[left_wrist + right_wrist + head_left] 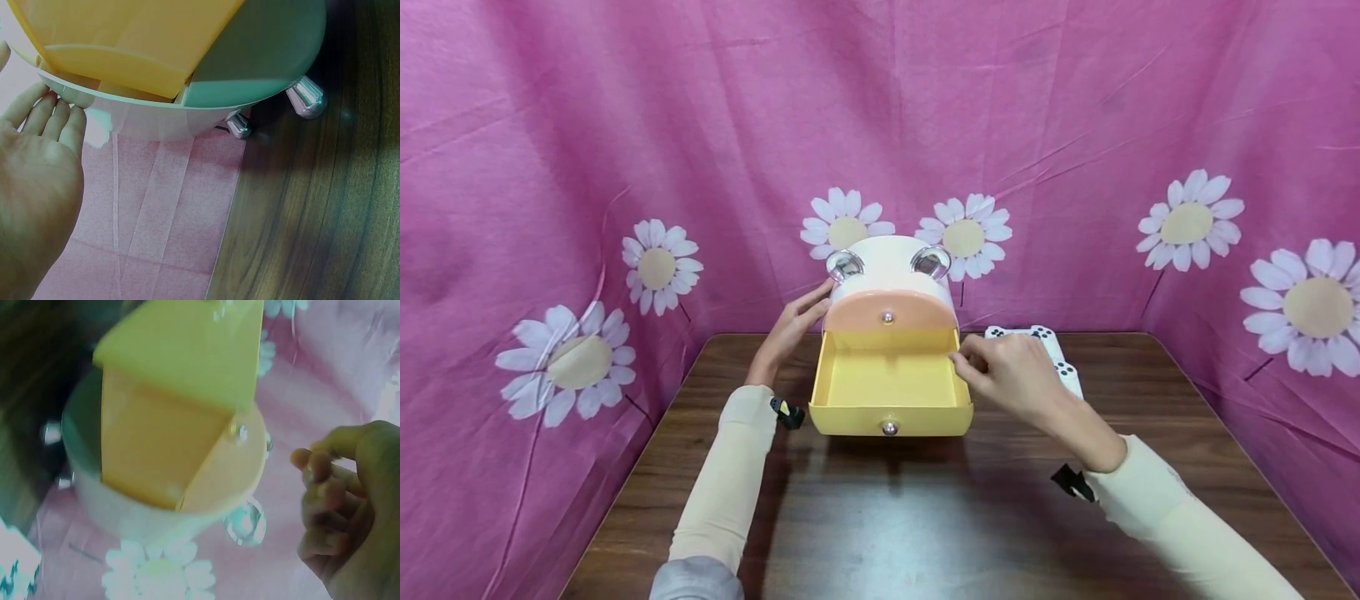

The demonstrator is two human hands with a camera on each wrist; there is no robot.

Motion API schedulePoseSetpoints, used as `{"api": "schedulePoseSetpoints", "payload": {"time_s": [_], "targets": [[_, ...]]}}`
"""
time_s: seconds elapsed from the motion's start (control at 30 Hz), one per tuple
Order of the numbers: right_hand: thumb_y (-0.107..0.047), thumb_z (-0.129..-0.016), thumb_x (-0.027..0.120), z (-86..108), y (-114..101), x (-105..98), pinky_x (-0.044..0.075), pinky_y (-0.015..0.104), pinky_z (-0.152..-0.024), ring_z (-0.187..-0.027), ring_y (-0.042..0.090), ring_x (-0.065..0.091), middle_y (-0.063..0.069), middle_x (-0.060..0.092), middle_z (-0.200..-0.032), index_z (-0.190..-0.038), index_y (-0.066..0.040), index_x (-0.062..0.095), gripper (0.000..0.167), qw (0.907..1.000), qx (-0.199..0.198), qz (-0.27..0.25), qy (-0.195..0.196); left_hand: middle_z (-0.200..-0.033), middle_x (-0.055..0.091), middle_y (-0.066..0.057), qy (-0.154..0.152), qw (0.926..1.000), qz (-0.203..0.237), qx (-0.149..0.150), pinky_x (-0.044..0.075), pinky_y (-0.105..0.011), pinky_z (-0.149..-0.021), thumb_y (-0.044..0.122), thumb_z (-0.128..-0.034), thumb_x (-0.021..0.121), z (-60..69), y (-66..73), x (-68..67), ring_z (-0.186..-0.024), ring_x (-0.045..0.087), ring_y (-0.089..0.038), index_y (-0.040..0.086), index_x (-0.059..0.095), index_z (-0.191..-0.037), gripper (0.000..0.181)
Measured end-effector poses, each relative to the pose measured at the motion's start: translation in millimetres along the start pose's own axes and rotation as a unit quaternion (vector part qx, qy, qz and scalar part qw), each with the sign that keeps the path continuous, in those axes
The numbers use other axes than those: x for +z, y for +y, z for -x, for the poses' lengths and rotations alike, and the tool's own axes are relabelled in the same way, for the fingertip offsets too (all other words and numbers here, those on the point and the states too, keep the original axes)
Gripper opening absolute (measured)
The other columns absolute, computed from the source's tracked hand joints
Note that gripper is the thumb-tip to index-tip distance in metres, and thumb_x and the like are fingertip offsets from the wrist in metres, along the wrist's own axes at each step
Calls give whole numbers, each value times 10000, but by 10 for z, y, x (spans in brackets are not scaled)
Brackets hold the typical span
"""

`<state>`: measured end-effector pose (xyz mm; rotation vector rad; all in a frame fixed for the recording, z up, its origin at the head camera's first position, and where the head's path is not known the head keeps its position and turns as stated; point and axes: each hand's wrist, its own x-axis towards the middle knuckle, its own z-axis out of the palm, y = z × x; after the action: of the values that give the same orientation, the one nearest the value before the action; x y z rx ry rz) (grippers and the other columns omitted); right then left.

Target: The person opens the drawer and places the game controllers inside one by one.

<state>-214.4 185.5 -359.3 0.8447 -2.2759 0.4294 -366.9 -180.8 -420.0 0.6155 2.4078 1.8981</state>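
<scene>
A small white cabinet (891,250) with a rounded body stands on the table, bearing two shiny silver round pieces on top. Its yellow drawer (891,379) is pulled out, and nothing shows inside. Above it, an orange drawer front (865,312) with a silver knob is closed. My left hand (793,329) rests its fingertips against the cabinet's left side; in the left wrist view the fingers (56,115) touch the white rim. Beside the drawer's right edge hovers my right hand (1015,371), fingers loosely curled. The right wrist view shows this hand (350,506) apart from the cabinet, holding nothing visible.
White game controllers (1067,379) lie behind my right hand, partly hidden by it. The brown wooden table (880,517) extends toward me. Pink cloth (760,125) with daisies hangs behind and along both sides. Silver feet (306,97) hold the cabinet up.
</scene>
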Motion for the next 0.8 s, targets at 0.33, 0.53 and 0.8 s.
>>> {"api": "schedulePoseSetpoints", "payload": {"time_s": [0.33, 0.53, 0.8], "targets": [[-229, -940, 767, -82, 433, -167, 459, 325, -481, -567, 51, 555, -122, 667, -665, -864, -211, 754, 79, 9899, 608, 43, -1282, -1722, 381, 27, -87, 9998, 169, 114, 214, -430, -1360, 286, -1117, 559, -28, -15, -9, -1633, 268, -188, 187, 443, -1633, 538], [-237, -964, 768, -87, 692, -216, 460, 315, -506, -612, 52, 553, -126, 687, -724, -891, -243, 769, 74, 9792, 707, 29, -1900, -1708, 412, 45, -27, 9999, 43, 145, 221, -421, -1358, 326, -1108, 573, -9, -9, -5, -1624, 290, -172, 202, 468, -1623, 540], [-214, -938, 785, -71, 992, -211, 469, 330, -543, -644, 65, 566, -124, 713, -776, -928, -241, 782, 29, 9700, 713, 87, -2324, -1712, 404, 11, 62, 9998, -109, 144, 220, -422, -1359, 327, -1101, 577, 4, 31, 14, -1623, 301, -197, 182, 462, -1625, 556]]}}
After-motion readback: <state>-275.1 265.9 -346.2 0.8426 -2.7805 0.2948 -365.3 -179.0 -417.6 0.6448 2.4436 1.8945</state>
